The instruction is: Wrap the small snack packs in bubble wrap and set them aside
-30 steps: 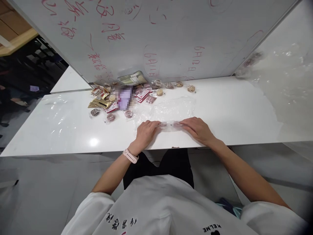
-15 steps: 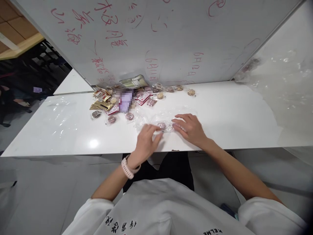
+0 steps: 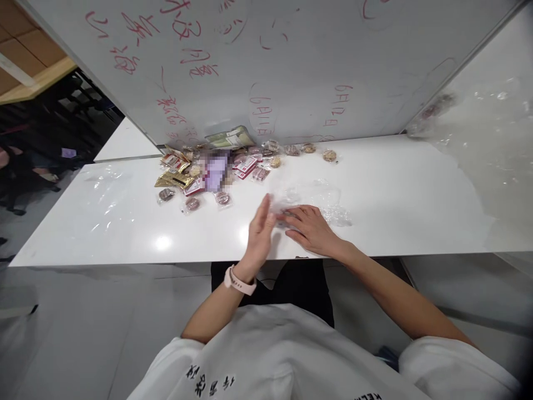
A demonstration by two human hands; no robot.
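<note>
A clear, crinkled plastic bag (image 3: 327, 200) lies on the white tabletop in front of me. My right hand (image 3: 312, 229) rests over the bag's near left part, fingers stretched out and palm down. Upright on its edge, my left hand (image 3: 260, 230) stands at the bag's left end with straight fingers, close to the right fingertips. The wrapped round cookies seen there before are mostly hidden by my hands and the film. Behind the left hand lie a wrapped reddish cookie (image 3: 223, 199) and another wrapped cookie (image 3: 192, 204).
A heap of snacks stands against the whiteboard (image 3: 300, 72): gold packets (image 3: 174, 179), a red and white packet (image 3: 246, 166), a green pouch (image 3: 230, 138) and several wrapped cookies. Loose plastic film (image 3: 495, 155) covers the right side. The table's front edge (image 3: 125, 263) runs before me.
My left hand has turned upright and moved slightly right. My right hand has slid left over the cookies, bringing the hands together. The plastic bag looks more bunched at its left end.
</note>
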